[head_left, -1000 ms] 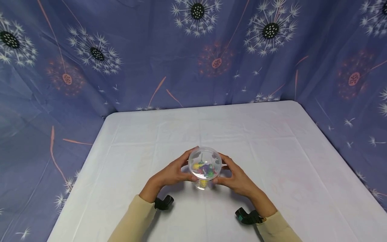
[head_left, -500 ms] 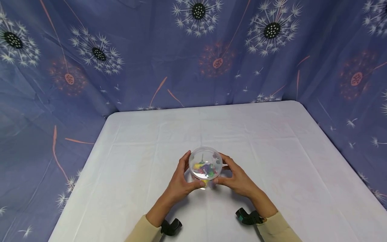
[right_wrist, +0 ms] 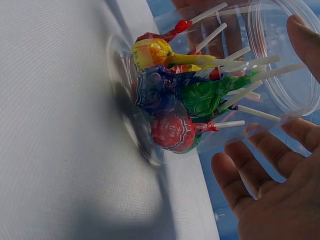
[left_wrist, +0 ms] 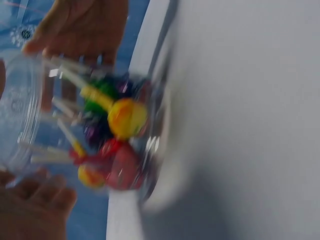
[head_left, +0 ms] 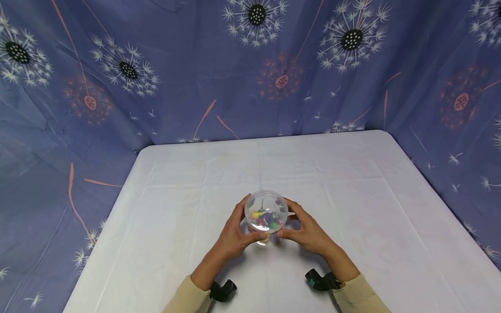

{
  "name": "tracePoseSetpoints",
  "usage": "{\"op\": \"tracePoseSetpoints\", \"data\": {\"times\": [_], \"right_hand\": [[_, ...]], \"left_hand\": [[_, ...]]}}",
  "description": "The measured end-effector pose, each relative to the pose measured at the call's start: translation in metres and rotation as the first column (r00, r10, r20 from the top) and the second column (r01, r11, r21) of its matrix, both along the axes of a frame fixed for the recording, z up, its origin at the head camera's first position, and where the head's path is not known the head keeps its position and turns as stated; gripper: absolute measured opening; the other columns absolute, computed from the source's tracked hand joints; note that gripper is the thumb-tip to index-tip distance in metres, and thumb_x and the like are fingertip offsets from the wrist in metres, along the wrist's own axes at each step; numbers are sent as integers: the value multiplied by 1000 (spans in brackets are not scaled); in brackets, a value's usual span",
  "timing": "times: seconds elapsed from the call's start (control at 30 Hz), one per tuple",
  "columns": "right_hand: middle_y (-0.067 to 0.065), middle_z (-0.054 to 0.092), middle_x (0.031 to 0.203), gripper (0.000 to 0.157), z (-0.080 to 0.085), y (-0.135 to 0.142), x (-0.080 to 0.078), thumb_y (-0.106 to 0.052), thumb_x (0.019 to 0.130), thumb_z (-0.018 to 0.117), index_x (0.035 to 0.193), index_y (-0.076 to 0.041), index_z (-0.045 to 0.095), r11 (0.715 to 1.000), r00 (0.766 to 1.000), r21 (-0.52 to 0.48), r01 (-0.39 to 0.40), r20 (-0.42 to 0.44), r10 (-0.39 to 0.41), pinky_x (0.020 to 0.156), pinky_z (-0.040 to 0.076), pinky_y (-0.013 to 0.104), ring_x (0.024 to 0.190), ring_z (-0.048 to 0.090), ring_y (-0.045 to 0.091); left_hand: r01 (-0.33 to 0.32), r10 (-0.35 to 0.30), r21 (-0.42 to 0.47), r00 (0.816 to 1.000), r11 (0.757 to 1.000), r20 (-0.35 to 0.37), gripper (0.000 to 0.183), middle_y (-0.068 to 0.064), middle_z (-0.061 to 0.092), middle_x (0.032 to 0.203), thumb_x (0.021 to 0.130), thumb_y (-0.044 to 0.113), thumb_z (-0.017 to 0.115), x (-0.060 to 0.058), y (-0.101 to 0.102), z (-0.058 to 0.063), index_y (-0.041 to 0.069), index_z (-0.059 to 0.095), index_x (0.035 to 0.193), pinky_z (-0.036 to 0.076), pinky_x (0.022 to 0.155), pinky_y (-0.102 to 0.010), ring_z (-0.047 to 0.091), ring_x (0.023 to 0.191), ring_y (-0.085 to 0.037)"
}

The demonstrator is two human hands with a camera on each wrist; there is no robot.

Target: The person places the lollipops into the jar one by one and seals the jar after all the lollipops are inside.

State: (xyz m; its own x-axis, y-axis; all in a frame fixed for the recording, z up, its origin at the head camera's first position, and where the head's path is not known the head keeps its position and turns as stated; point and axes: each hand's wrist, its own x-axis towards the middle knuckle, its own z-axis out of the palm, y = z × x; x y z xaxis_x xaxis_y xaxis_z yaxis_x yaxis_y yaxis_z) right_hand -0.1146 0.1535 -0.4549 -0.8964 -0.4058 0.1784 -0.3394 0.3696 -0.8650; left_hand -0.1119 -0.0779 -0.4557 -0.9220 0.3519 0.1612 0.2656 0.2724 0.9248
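A clear round jar (right_wrist: 167, 145) of wrapped lollipops, with a transparent lid (head_left: 267, 208), stands upright between the hands, its base close over the white cloth. My left hand (head_left: 232, 237) holds its left side near the top, thumb along the front and fingers behind. From the other side, my right hand (head_left: 309, 232) grips just under the lid, thumb in front. Inside, a yellow lollipop (left_wrist: 127, 118), a purple one (right_wrist: 155, 90), a green one (right_wrist: 200, 97) and a red one (right_wrist: 173, 132) lie with their white sticks toward the lid.
The white cloth-covered table (head_left: 188, 187) spreads around the jar. Behind and beside it hangs a blue curtain (head_left: 176, 78) with a dandelion print. Black wrist cameras are strapped on both wrists, the left one (head_left: 223, 290) and the right one (head_left: 322, 279).
My left hand has shifted right and toward the body round the jar, its thumb sliding across the front toward the right thumb. The right hand and jar stay nearly where they were.
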Motion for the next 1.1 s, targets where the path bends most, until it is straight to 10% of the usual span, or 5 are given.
{"op": "tracePoseSetpoints", "data": {"times": [0.37,0.7,0.93,1.1], "right_hand": [[3,50,134,82,-4,1,-3,-18,79,76,147,-25,30,999,999,-30,-37,-14,36,95,47,47,119,50,22],[3,48,135,83,-6,3,-3,-20,79,76,147,-27,29,999,999,-9,-40,-11,40,95,47,47,119,49,21],[5,46,138,89,-2,8,-3,-17,79,76,150,-25,23,999,999,-1,-32,-27,32,96,46,49,122,48,24],[9,44,143,78,3,16,-4,-7,84,68,149,-18,27,999,994,-36,-1,-112,-3,100,45,39,125,47,25]], "left_hand": [[330,-318,-69,938,942,137,93,3,30,152,79,28,76,-36,-28,11,41,15,148,28,114,-53,36,139,-28],[434,-412,-52,882,899,227,96,4,25,155,79,27,76,-48,-35,15,41,12,149,31,112,-54,32,140,-31],[384,-378,-31,919,923,114,98,-3,16,158,81,33,73,-42,-36,17,33,4,152,25,116,-51,23,145,-28],[146,-147,-62,989,987,-14,74,-14,22,156,94,27,57,-24,-38,20,17,12,152,27,114,-54,23,144,-32]]}}
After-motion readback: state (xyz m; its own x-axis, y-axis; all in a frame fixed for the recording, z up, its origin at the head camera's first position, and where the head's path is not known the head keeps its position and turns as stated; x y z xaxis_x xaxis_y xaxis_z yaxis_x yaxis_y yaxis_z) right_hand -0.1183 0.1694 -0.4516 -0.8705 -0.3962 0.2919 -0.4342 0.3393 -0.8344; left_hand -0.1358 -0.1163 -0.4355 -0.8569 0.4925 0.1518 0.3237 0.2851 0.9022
